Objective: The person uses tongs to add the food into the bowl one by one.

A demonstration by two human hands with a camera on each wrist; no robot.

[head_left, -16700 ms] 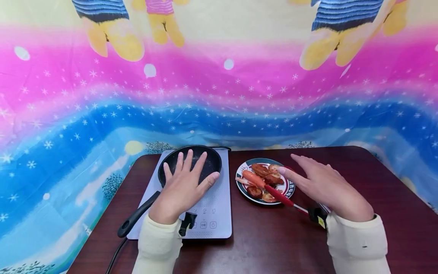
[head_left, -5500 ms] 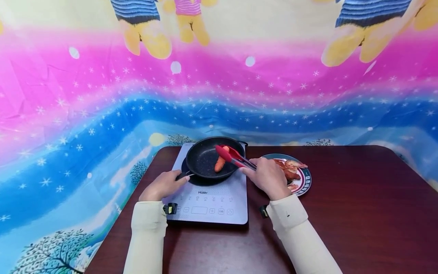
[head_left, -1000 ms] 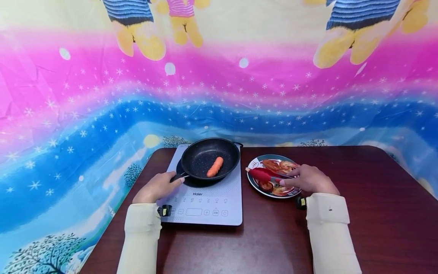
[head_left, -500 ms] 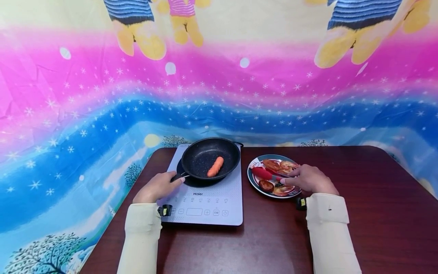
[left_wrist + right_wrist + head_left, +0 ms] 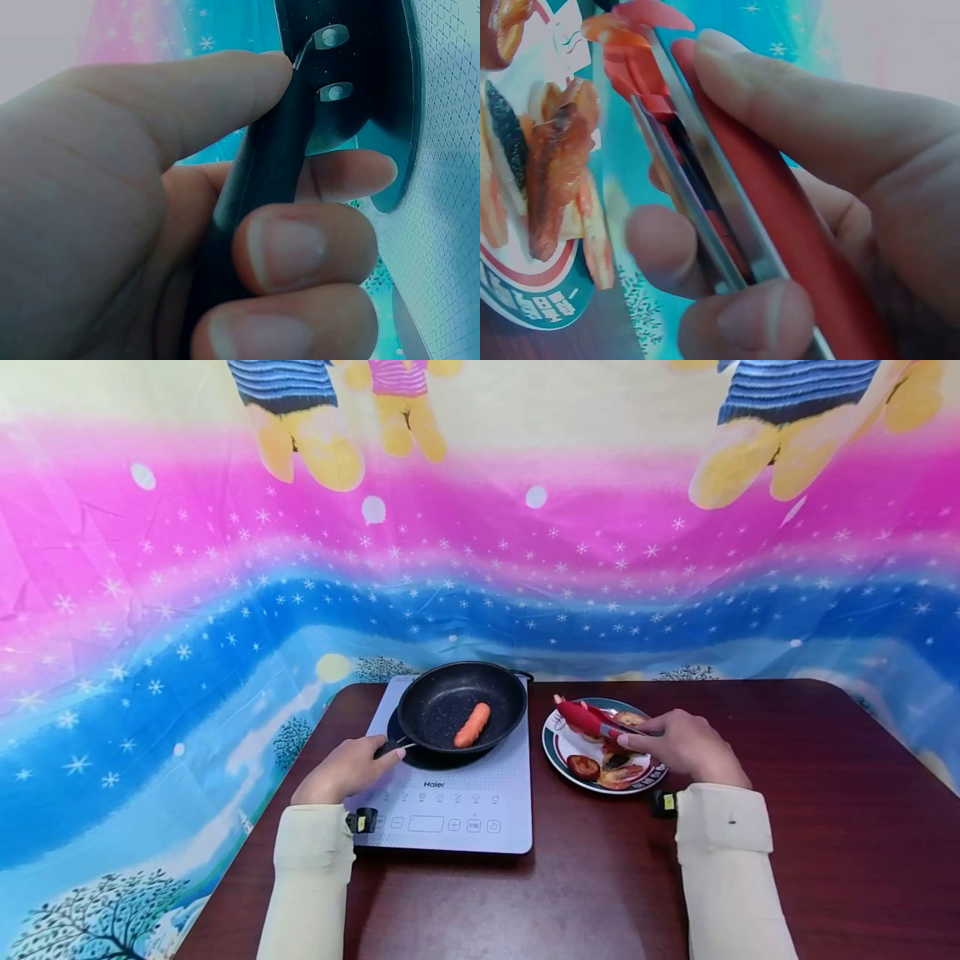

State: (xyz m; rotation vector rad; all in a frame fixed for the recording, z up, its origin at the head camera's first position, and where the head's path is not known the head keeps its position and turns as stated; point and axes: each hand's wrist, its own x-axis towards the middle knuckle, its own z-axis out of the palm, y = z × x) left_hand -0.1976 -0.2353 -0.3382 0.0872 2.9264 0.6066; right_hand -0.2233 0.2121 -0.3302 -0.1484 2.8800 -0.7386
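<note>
My left hand [image 5: 345,770] grips the black handle [image 5: 274,169] of a frying pan [image 5: 438,706], fingers curled around it. Inside the pan lies an orange scored sausage [image 5: 472,725]. The pan appears slightly raised over the induction cooker [image 5: 450,827]. With my right hand [image 5: 688,748] I hold red-and-steel tongs [image 5: 587,718], thumb on one arm and fingers on the other. Their tips are above the plate [image 5: 550,753], with an orange piece of food [image 5: 615,31] between them, its kind unclear. On the plate are a browned piece [image 5: 559,180] and a round brown slice [image 5: 582,767].
The cooker stands on the left of a dark red-brown table [image 5: 600,877], its black cord [image 5: 522,676] at the back. A patterned cloth [image 5: 480,552] hangs right behind the table's far edge. Pan and plate stand close side by side.
Earlier, both hands were spread and the tongs lay on the plate; then the tongs set the sausage in the pan. Over the last half second the tongs have lifted from the plate's food.
</note>
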